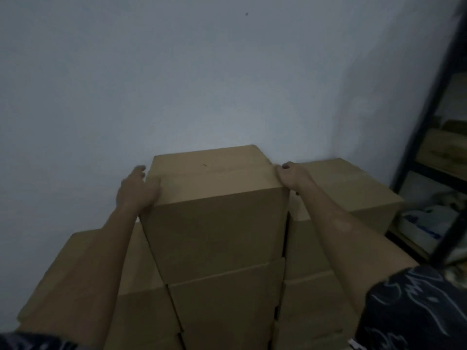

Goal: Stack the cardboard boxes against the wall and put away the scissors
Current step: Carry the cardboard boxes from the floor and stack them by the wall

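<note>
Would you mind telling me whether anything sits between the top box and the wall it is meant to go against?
Nothing visible does. The top box sits on the middle stack, held at its sides by the left hand and right hand, with only bare wall behind it; whether they touch is unclear.

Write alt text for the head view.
Two bare hands, left hand and right hand, hold the sides of the top cardboard box on a stack against a pale wall. Lower boxes flank it; a dark shelf stands right.
</note>
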Motion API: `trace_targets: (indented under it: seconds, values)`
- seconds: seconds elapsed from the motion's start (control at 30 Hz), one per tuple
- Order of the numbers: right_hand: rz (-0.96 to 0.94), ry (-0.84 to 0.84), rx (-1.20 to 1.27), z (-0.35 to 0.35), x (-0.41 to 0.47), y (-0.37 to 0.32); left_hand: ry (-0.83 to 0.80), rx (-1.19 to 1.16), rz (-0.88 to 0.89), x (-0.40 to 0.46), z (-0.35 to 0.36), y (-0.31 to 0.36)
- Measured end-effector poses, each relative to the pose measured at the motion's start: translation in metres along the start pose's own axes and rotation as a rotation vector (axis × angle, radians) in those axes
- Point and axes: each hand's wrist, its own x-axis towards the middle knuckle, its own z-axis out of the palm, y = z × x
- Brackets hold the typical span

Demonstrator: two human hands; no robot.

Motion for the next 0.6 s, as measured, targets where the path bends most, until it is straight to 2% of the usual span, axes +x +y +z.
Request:
trace_targets:
  seconds: [0.07,0.13,0.27,0.4,0.6]
  values:
    - [-0.029,0.034,0.009,-0.009,-0.017,0.016,0.125,0.181,0.329,-0.012,0.014,0.040]
    - [0.000,0.043,-0.026,-0.023,-0.039,0.043,0.026,0.163,0.631,-0.033,0.045,0.093]
    - [0.093,0.000,-0.159,-0.054,-0.085,0.121,-0.215,0.111,1.001,-0.101,0.125,0.180]
    - [0.282,-0.015,-0.229,-0.104,-0.150,0.243,-0.497,0.070,1.045,-0.190,0.218,0.258]
    - [0.567,-0.025,-0.204,-0.184,-0.273,0.446,-0.970,0.201,1.003,-0.340,0.365,0.338]
